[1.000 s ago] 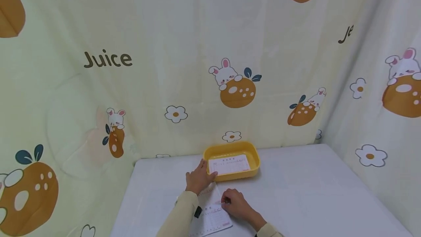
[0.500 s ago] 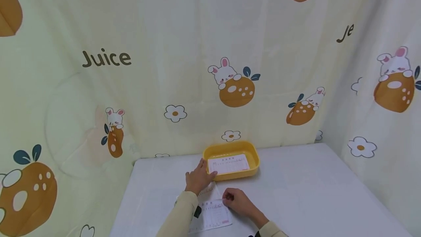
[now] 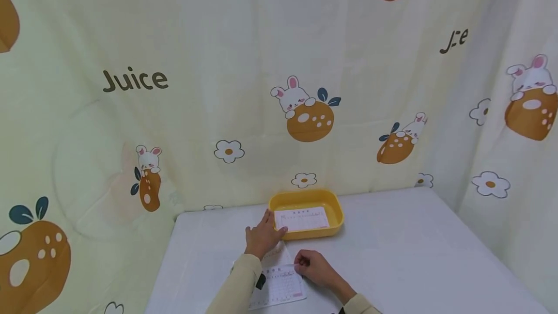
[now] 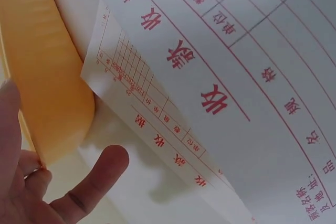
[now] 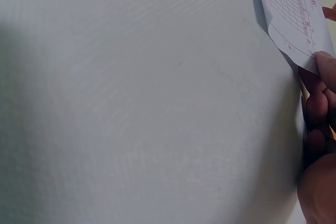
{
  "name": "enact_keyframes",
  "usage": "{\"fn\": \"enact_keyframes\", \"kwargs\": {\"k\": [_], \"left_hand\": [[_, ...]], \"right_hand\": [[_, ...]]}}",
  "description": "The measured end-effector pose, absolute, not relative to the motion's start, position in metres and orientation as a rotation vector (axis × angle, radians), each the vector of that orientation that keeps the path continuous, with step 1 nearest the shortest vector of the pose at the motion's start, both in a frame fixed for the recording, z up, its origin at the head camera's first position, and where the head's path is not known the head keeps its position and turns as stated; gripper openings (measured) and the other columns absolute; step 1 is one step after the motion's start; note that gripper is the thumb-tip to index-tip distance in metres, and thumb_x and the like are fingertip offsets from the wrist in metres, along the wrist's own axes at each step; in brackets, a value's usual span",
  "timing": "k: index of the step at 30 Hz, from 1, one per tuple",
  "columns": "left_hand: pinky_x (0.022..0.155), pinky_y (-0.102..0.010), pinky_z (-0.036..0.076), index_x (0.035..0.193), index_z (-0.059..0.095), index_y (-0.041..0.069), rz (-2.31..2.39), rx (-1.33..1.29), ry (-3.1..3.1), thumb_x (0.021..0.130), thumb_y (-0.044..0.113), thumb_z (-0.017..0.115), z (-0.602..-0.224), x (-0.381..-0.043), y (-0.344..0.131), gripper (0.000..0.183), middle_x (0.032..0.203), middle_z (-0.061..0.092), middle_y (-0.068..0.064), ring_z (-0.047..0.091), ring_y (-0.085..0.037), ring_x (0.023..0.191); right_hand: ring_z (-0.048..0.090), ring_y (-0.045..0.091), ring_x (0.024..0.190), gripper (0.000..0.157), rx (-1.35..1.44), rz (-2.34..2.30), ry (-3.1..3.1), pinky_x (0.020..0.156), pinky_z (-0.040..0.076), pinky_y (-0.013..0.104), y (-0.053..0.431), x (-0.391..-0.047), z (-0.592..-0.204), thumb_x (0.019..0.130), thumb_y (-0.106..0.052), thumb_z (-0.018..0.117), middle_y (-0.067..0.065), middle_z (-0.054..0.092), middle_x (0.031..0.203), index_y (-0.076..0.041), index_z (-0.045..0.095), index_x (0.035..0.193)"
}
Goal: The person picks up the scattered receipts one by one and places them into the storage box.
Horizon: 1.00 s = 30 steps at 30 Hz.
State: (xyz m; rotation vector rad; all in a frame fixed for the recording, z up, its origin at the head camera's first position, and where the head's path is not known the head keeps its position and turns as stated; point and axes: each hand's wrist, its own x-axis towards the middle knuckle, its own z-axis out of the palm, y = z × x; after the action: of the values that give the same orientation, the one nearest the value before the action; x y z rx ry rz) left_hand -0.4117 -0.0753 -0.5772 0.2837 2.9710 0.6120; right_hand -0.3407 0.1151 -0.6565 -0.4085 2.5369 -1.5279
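R hand (image 3: 317, 269) pinches sheet (image 3: 285, 285); L hand (image 3: 263, 238) on yel. tray (image 3: 314, 233).

Head view: pale printed curtain (image 3: 261, 28) at 12 o'clock; dark "Juice" lettering (image 3: 135, 80) at 10; white bench (image 3: 375, 270) at 5.

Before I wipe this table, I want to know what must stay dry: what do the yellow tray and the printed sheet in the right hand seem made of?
The yellow tray looks like smooth moulded plastic, slightly glossy: one even colour, rounded corners, faint sheen, though its type is unclear. The printed sheet looks like thin, matte paper: its edge bends near where the right hand pinches it.
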Motion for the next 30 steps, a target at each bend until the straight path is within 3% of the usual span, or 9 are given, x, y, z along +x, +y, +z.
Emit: {"fn": "enact_keyframes", "kwargs": {"k": [8,19,30], "left_hand": [[0.119,-0.075,0.025,0.165,0.041,0.008,0.568,0.326,2.948,0.104,0.056,0.065,-0.581,-0.420,-0.084,0.082,0.170,0.039,-0.011,0.061,-0.046,0.132],[0.119,-0.074,0.027,0.165,0.043,0.010,0.432,0.385,2.986,0.103,0.060,0.064,-0.582,-0.425,-0.086,0.082,0.170,0.041,-0.008,0.068,-0.044,0.123],[0.120,-0.077,0.019,0.166,0.041,0.012,0.453,0.447,2.875,0.106,0.052,0.063,-0.570,-0.430,-0.100,0.076,0.171,0.038,-0.004,0.054,-0.041,0.143]], "right_hand": [[0.058,0.017,0.081,0.006,-0.433,-1.545,2.524,0.071,0.048,0.026,0.117,-0.338,-0.655,0.098,-0.001,0.074,-0.003,0.063,0.086,-0.006,0.071,0.095],[0.058,0.018,0.083,0.009,-0.404,-1.555,2.506,0.073,0.048,0.027,0.117,-0.337,-0.652,0.098,-0.002,0.073,-0.002,0.064,0.088,-0.010,0.071,0.095],[0.058,0.017,0.083,0.005,-0.381,-1.553,2.517,0.073,0.048,0.027,0.119,-0.336,-0.653,0.099,-0.005,0.074,-0.002,0.064,0.087,-0.007,0.070,0.097]]}}
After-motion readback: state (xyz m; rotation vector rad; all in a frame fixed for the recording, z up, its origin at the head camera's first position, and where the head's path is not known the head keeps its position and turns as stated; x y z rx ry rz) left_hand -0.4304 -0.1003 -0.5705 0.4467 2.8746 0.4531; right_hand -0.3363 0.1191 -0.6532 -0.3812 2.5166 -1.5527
